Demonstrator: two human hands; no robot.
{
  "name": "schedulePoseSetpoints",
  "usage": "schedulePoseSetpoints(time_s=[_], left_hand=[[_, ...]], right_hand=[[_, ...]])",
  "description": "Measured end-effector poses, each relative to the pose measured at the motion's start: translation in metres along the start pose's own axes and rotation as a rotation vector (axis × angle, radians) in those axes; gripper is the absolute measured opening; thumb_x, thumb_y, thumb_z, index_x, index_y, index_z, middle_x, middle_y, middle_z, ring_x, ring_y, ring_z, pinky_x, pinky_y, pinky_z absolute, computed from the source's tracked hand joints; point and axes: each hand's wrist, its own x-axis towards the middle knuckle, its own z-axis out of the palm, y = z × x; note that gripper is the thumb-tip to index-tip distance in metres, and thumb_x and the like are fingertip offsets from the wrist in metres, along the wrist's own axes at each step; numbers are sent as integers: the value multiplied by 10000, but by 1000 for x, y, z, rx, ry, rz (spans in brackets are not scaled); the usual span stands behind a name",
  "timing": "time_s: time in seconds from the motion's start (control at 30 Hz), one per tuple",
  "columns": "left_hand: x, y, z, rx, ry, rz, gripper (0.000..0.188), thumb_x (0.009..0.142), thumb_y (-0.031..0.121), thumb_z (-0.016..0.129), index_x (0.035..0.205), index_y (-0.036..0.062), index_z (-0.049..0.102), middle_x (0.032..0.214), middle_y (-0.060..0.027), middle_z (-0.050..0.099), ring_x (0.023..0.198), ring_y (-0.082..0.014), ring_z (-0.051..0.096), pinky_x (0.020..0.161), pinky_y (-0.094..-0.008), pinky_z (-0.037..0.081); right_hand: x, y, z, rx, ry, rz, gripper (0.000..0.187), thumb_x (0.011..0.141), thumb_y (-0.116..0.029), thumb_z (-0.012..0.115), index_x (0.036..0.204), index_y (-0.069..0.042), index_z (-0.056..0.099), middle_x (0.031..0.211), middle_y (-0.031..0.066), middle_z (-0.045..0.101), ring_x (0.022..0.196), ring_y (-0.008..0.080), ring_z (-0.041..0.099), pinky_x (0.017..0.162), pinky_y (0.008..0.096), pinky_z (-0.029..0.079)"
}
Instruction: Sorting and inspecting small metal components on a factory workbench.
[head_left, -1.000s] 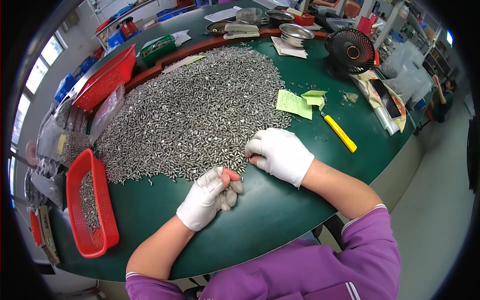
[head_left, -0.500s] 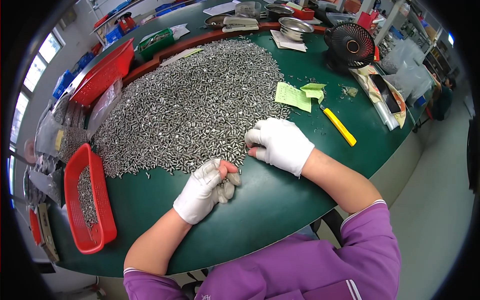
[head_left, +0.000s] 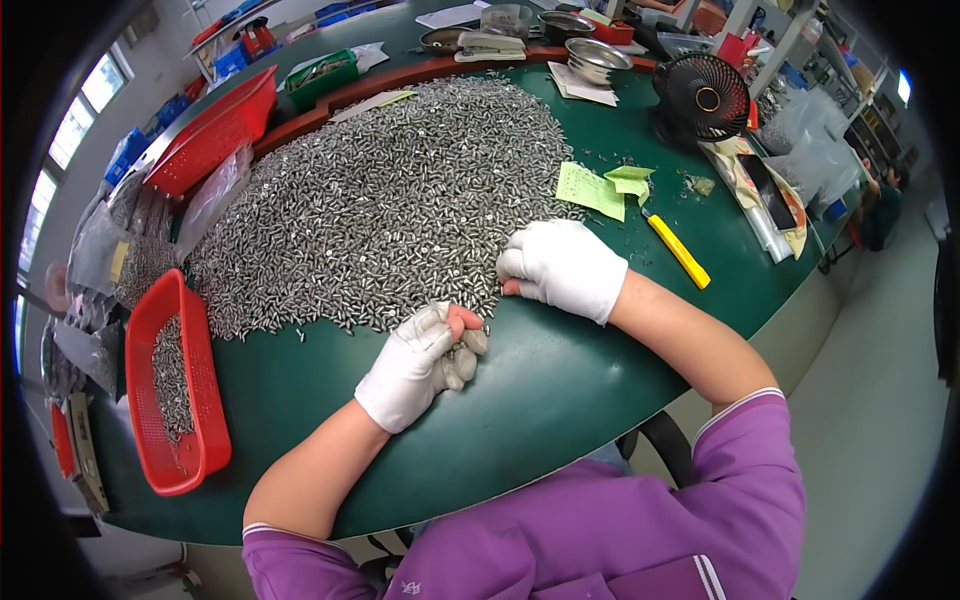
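Note:
A broad heap of small silvery metal screws (head_left: 400,190) covers the middle of the green table. My left hand (head_left: 420,365), in a white glove with bare thumb tip, is curled closed at the heap's near edge. A few screws seem to peek out between its fingers. Just right of it, my right hand (head_left: 566,270), also gloved in white, rests at the heap's right edge. Its fingers are bent and drawn together, touching the screws; what lies between the fingertips is hidden.
A red plastic basket (head_left: 207,400) holding some screws stands at the left. Green paper slips (head_left: 592,190), a yellow utility knife (head_left: 678,250), a black fan (head_left: 703,97) and a phone (head_left: 768,187) lie to the right. Steel bowls (head_left: 597,62) stand at the back.
My right hand has shifted slightly up, its fingers more drawn together. My left hand has moved a little up and to the right, still closed. The view has shifted slightly.

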Motion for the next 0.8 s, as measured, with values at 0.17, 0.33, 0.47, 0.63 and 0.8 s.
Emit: schedulePoseSetpoints(time_s=[0.17, 0.33, 0.47, 0.63, 0.8], left_hand=[[-2, -4, -4, -38, 1, 26, 220, 917, 255, 641, 1069, 106, 584, 884, 0, 605, 674, -75, 521, 580, -192, 412], [-3, -3, 5, -51, 53, 45, 199, 899, 185, 652, 1048, 89, 560, 855, -1, 605, 642, -63, 530, 565, -191, 432], [-1, -7, 1, -5, 55, 58, 179, 918, 200, 626, 1042, 86, 564, 834, -1, 598, 623, -64, 511, 534, -194, 415], [0, -9, -6, -49, 39, 30, 210, 924, 294, 621, 1017, 106, 609, 858, 4, 603, 726, -64, 541, 607, -177, 451], [0, -4, -3, -42, 71, 20, 323, 941, 372, 583, 1070, 76, 595, 857, -21, 600, 617, -94, 496, 527, -218, 393]], right_hand=[[16, -17, -18, 363, 168, -113, 131, 792, -155, 679, 897, -92, 633, 878, 78, 621, 846, 289, 602, 752, 384, 491], [15, -32, -11, 452, 208, -285, 176, 783, -167, 694, 927, -94, 624, 940, 79, 604, 868, 298, 593, 769, 394, 485], [12, -33, -2, 450, 269, -274, 167, 777, -146, 690, 924, -93, 631, 953, 75, 612, 871, 296, 594, 770, 393, 487], [5, -28, -10, 254, 403, -105, 157, 761, -97, 686, 912, -112, 650, 905, 50, 621, 868, 276, 600, 756, 381, 490], [-3, -13, -19, 100, 275, 63, 113, 761, -109, 691, 868, -91, 658, 870, 70, 622, 836, 286, 598, 727, 388, 493]])
